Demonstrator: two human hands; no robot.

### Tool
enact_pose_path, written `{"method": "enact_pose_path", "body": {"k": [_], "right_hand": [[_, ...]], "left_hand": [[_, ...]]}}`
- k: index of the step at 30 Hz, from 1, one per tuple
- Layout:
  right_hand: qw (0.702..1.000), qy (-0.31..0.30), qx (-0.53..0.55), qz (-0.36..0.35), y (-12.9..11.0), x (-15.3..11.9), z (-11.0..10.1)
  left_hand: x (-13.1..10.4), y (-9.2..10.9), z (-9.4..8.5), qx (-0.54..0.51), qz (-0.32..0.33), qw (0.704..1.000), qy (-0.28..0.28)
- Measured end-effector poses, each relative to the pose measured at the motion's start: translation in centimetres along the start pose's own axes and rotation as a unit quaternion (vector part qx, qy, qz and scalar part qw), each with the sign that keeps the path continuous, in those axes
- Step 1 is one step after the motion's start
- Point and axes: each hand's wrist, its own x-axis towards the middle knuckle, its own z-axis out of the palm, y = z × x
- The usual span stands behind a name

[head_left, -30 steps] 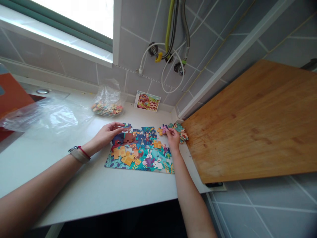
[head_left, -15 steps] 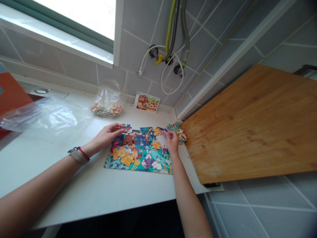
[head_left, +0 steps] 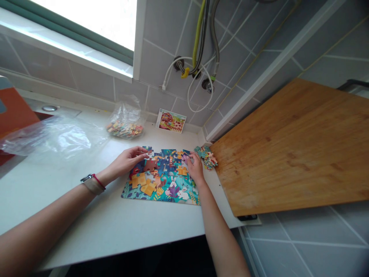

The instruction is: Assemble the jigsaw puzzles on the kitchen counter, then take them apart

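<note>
A colourful jigsaw puzzle with rabbits and plants lies partly assembled on the white countertop. Several loose pieces, among them an orange piece, rest on top of it. At its upper right, my right hand is closed, pinching a purple puzzle piece just over the picture. My left hand reaches to the upper left corner, fingers stretched and apart from the thumb. Its fingertips are beside a small dark piece; I cannot tell whether they touch it.
A heap of pieces sits right of the puzzle against a wooden board. Behind stand a picture card and a clear bag of pieces. Crumpled plastic and an orange box lie left. Hoses hang above.
My right hand has moved a little left with the purple piece, over the puzzle's upper right. An orange piece there is now partly covered. My left hand has hardly moved.
</note>
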Motion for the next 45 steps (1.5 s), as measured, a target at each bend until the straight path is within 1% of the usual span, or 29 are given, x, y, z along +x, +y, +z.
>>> {"method": "enact_pose_path", "body": {"k": [4, 9, 12, 15, 20, 22, 24, 27, 30, 33, 36, 37, 39, 40, 43, 45], "right_hand": [[0.999, -0.005, 0.040, 0.035, 0.7, 2.0, 0.5], [0.997, -0.010, 0.038, 0.065, 1.2, 4.0, 1.6], [0.997, -0.014, 0.031, 0.075, 1.0, 4.1, 2.4], [0.997, -0.021, 0.019, 0.070, 0.6, 4.0, 3.2], [0.997, -0.036, -0.004, 0.069, -0.3, 4.5, 3.7], [0.997, -0.047, -0.009, 0.067, -0.7, 4.6, 3.8], [0.996, -0.065, -0.006, 0.059, -1.3, 4.2, 4.1], [0.996, -0.086, 0.004, 0.038, -2.3, 3.0, 4.7], [0.996, -0.088, 0.014, 0.025, -3.3, 1.8, 5.3], [0.997, -0.068, 0.027, 0.017, -4.2, 1.1, 5.3], [0.994, -0.044, 0.102, 0.018, -5.4, 0.4, 5.0], [0.987, -0.054, 0.145, 0.032, -6.0, 0.1, 4.9], [0.966, -0.103, 0.226, 0.067, -7.2, -0.8, 4.8], [0.958, -0.126, 0.250, 0.069, -7.9, -1.3, 4.9], [0.945, -0.166, 0.281, 0.032, -9.9, -2.7, 5.5], [0.936, -0.183, 0.298, 0.041, -10.9, -3.6, 6.1]], "left_hand": [[-0.3, 0.3, 0.2, 0.030, 0.020, 0.999, -0.001], [-0.7, 0.6, 0.6, 0.055, 0.048, 0.997, -0.002], [-0.8, 0.6, 0.8, 0.060, 0.055, 0.997, 0.001], [-0.8, 0.5, 0.7, 0.068, 0.064, 0.996, -0.003], [-0.7, 0.4, 0.5, 0.097, 0.069, 0.993, -0.023], [-0.6, 0.4, 0.3, 0.089, 0.063, 0.994, -0.030], [-0.5, 0.5, 0.2, 0.057, 0.059, 0.996, -0.039], [-0.4, 0.7, -0.2, -0.019, 0.050, 0.997, -0.061], [-0.3, 0.8, -0.4, -0.101, 0.029, 0.990, -0.092], [-0.1, 0.7, -0.5, -0.148, 0.021, 0.984, -0.100], [0.1, 0.3, -0.5, -0.160, 0.032, 0.983, -0.080], [0.2, 0.2, -0.5, -0.161, 0.038, 0.984, -0.067], [0.3, 0.1, -0.5, -0.162, 0.050, 0.985, -0.034], [0.3, 0.2, -0.5, -0.162, 0.054, 0.985, -0.019], [-0.1, 0.6, -0.1, -0.166, 0.061, 0.984, 0.013], [-0.6, 1.1, 0.3, -0.171, 0.068, 0.983, 0.021]]}}
